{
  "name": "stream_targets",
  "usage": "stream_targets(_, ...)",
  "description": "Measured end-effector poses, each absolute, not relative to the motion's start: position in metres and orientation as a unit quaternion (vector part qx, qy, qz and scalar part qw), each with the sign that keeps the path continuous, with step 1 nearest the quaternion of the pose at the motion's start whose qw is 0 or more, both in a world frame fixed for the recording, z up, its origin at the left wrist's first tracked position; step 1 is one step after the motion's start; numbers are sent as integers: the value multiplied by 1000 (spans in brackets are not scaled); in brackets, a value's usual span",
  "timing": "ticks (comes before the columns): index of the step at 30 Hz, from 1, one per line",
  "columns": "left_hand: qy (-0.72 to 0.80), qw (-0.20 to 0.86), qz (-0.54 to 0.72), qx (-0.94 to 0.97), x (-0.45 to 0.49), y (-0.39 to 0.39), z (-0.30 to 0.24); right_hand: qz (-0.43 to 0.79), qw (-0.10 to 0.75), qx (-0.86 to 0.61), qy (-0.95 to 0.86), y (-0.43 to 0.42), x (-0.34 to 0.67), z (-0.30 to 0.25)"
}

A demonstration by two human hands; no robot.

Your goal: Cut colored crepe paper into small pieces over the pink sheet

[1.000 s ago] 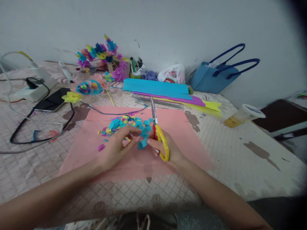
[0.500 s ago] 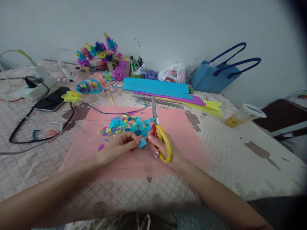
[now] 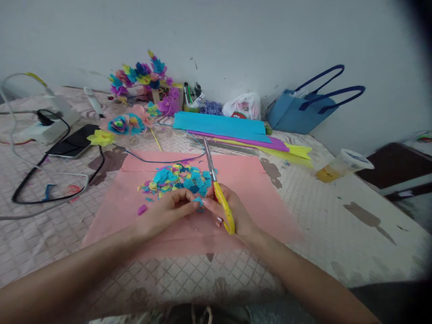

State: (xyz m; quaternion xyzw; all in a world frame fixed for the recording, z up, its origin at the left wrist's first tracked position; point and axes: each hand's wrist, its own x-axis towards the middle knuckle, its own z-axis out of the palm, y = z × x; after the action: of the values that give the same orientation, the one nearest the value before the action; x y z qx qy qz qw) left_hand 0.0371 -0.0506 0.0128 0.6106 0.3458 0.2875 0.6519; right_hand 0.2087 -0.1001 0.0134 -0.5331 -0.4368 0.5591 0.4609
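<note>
My left hand (image 3: 175,207) pinches a small piece of blue paper (image 3: 198,201) between thumb and fingers. Close beside it, my right hand (image 3: 227,209) has its thumb and fingertips at the same piece. Scissors (image 3: 221,200) with yellow handles hang on my right hand, blades pointing away from me. Whether the blades are fully closed I cannot tell. Just beyond my hands lies a pile of cut paper scraps (image 3: 182,177), mostly blue and yellow. Under everything is a pink paper sheet (image 3: 249,193). A purple scrap (image 3: 142,209) sits near my left wrist.
Rolled blue paper (image 3: 219,123) and purple and yellow sheets lie behind. Paper flowers (image 3: 141,74) stand back left, near a phone (image 3: 74,141) and a power strip (image 3: 49,128). On the right are a plastic cup (image 3: 340,165) and a blue bag (image 3: 300,110).
My right hand has come nearer to my left, its fingertips now meeting the blue piece. The scissors have tilted to the left and turned more edge-on.
</note>
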Motion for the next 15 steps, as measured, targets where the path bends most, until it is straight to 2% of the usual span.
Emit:
stream_targets(4, 344, 676, 311, 573, 32, -43, 12, 568, 463, -508, -452, -102, 213, 13)
stream_targets(10, 311, 735, 372, 474, 23, -27, 13, 560, 369, -505, -543, -108, 220, 17)
stream_targets(15, 287, 739, 397, 463, 14, -19, 21, 563, 351, -488, -567, -110, 220, 16)
